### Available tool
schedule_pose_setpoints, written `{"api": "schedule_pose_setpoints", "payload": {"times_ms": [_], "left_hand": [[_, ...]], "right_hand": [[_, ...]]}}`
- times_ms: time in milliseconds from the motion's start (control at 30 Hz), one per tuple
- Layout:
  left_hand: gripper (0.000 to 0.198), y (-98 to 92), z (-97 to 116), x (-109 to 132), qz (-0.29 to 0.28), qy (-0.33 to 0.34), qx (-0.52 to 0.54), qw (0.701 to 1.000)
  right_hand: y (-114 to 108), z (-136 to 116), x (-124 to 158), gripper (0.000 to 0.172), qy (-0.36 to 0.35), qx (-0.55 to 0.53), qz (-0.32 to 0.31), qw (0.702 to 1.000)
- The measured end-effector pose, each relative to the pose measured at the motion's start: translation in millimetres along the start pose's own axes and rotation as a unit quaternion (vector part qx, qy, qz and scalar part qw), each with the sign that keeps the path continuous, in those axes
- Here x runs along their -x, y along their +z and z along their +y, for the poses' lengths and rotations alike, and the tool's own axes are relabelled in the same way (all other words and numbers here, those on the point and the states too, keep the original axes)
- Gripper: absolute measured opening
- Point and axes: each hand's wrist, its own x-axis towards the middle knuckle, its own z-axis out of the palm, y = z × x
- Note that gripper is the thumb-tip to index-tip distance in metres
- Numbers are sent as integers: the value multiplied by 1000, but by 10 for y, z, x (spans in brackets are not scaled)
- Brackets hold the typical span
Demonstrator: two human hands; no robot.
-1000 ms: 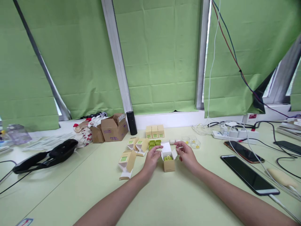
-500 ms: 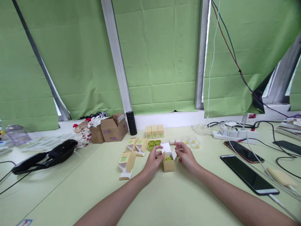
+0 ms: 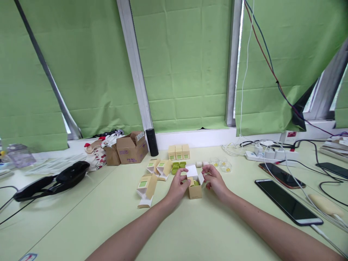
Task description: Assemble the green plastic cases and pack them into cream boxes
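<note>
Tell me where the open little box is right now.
In the head view, mid-table: the open box stands between the left hand and right hand, just in front of the green cases.

Green piece (image 3: 195,182) half hidden inside small box (image 3: 195,192)

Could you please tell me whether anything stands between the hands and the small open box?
Nothing visible does. The left hand and right hand sit at the open flaps of the small box, one each side; the other cartons lie behind and left of it.
</note>
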Motion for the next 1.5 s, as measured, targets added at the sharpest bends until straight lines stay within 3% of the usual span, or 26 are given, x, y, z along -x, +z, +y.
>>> {"api": "schedule_pose_setpoints", "payload": {"times_ms": [233,767,1500], "left_hand": [[47,-1,-24,-11,-3,8,-3,1000],[51,18,16,16,-12,2,9,1000],[49,3,-44,-5,-2,30,-12,999]], "right_hand": [[17,-23,47,40,1,-10,-34,999],[52,64,81,64,-4,35,-81,996],[35,114,48,63,3,63,-92,994]]}}
